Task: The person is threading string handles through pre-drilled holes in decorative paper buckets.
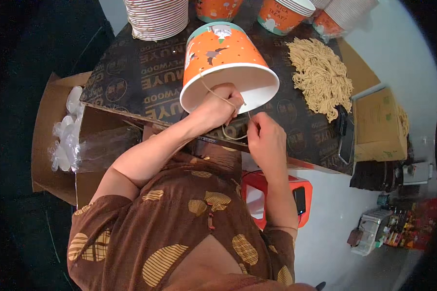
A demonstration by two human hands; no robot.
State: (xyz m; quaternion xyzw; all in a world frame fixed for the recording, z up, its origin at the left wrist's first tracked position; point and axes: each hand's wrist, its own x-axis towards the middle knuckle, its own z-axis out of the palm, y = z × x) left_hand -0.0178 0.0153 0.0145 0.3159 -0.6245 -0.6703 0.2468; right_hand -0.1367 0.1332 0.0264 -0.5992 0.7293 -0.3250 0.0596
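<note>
An orange paper bucket (228, 51) with a teal base band and dark bat prints lies on its side on the table, its white mouth toward me. A thin beige cord (210, 89) hangs from the left of its rim and runs across my left hand (226, 101). That hand reaches into the mouth with fingers curled; a cord loop dips below them, though the fingertips are partly hidden. At the lower right rim, my right hand (267, 133) pinches the cord between thumb and fingers.
The dark printed board table (126, 92) carries stacked buckets (158, 19) along its far side. A heap of beige cords (320, 75) lies right, near a black phone-like device (345, 138). Cardboard boxes (378, 126) flank the table. A red stool (303, 186) stands below.
</note>
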